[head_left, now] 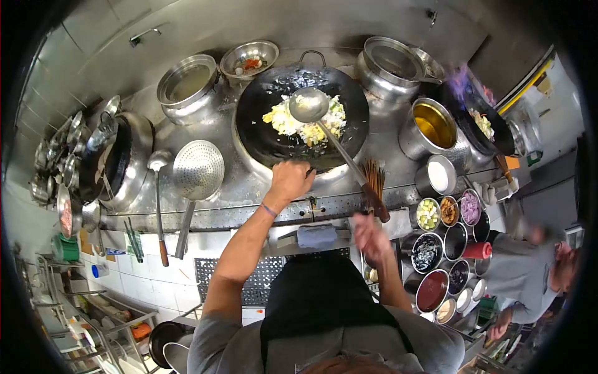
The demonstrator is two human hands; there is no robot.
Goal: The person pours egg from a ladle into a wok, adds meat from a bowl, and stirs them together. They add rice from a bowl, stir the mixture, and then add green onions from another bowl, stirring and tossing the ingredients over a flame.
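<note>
A black wok (261,134) sits on the stove in front of me, with fried rice and egg (286,124) in it. My left hand (290,179) is closed on the wok's near edge, where a dark bit of handle shows by the thumb. A long ladle (309,106) has its bowl over the rice, and its wooden handle (375,202) slants out over the near right rim. Just below that handle end is my right hand (372,237), smeared by motion; whether its fingers are apart or closed does not show.
A perforated skimmer (199,168) and another ladle (159,161) lie left of the wok. Lidded pots (187,84) stand behind. At right are an oil pot (434,124), ingredient tins (428,214), bamboo sticks (374,176), a second wok with flames (483,121) and a co-worker (523,274).
</note>
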